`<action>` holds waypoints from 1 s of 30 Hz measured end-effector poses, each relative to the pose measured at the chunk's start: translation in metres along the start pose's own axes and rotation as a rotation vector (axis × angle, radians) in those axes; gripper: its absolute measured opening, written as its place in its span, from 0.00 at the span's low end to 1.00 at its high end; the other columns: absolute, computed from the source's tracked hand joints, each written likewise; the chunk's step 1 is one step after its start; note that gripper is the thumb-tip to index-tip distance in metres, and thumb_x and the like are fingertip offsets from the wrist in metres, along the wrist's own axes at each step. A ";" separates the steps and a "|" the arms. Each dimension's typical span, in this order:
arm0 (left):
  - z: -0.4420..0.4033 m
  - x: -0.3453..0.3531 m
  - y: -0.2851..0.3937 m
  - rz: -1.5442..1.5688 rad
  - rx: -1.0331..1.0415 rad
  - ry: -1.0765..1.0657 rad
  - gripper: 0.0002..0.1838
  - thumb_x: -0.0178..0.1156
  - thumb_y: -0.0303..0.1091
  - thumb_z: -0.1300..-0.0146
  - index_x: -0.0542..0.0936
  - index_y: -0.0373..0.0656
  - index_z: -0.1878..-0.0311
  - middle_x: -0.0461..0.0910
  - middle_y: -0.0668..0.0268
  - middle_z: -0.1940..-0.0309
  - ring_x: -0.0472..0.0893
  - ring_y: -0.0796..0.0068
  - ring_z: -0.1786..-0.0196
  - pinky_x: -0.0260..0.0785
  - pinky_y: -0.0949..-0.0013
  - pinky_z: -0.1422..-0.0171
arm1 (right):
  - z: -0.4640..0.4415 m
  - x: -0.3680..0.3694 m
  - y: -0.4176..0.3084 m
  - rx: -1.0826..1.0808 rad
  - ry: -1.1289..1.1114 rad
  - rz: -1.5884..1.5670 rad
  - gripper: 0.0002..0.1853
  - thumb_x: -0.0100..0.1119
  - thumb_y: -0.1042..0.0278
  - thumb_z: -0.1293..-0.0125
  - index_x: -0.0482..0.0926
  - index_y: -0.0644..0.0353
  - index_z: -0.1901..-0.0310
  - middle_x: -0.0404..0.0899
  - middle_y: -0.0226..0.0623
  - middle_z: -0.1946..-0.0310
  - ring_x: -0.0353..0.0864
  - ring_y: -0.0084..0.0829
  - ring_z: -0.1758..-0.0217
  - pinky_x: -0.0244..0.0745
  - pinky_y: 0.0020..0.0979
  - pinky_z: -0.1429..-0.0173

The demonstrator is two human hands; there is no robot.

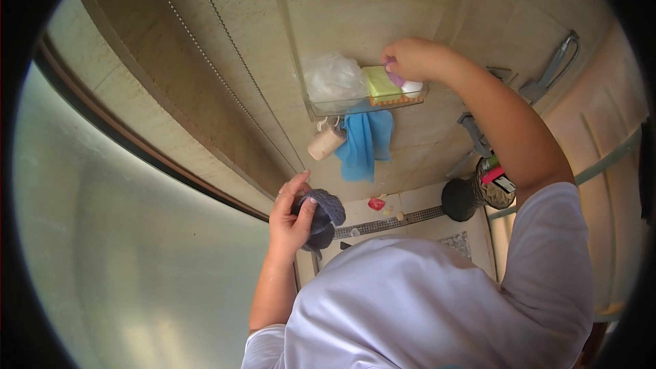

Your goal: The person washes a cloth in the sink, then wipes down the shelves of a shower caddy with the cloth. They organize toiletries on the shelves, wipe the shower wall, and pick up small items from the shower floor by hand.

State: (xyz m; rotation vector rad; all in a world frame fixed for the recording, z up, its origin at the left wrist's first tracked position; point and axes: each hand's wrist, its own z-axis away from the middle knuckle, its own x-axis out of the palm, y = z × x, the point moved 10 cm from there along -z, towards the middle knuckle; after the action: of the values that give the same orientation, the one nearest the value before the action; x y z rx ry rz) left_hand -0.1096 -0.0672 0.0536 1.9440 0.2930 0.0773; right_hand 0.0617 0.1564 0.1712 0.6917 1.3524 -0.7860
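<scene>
My left hand (pixel 292 213) is closed on a dark grey cloth (pixel 321 219), held low near the glass panel. At the wall shelf (pixel 362 108), my right hand (pixel 404 61) pinches a small purple item (pixel 394 74). Just below those fingers are a yellow-green box (pixel 381 85) and a white rounded item (pixel 412 88). A crumpled clear plastic bag (pixel 335 78) fills the left part of the shelf. Under the shelf hang a blue cloth (pixel 367 142) and a pinkish cylindrical item (pixel 326 143).
A frosted glass panel (pixel 150 239) stands at the left, beside a bead chain (pixel 225 27). Below are a floor drain (pixel 424 214), a red scrap (pixel 376 203) and a dark bin (pixel 460 199). A grey bracket (pixel 547 78) is on the right wall.
</scene>
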 end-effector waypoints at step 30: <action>-0.129 0.128 0.032 0.296 -0.327 -0.309 0.14 0.54 0.33 0.36 0.74 0.40 0.49 0.75 0.73 0.72 0.70 0.86 0.69 0.65 0.80 0.63 | 0.074 -0.045 -0.046 -0.185 0.191 0.001 0.10 0.48 0.64 0.39 0.78 0.55 0.62 0.79 0.37 0.66 0.77 0.39 0.64 0.71 0.37 0.59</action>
State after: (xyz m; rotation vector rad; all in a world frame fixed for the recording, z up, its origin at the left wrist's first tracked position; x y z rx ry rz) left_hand -0.0057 0.0689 0.1219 1.6304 -0.2036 0.0156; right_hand 0.0642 0.0735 0.2243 0.6327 1.5756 -0.5965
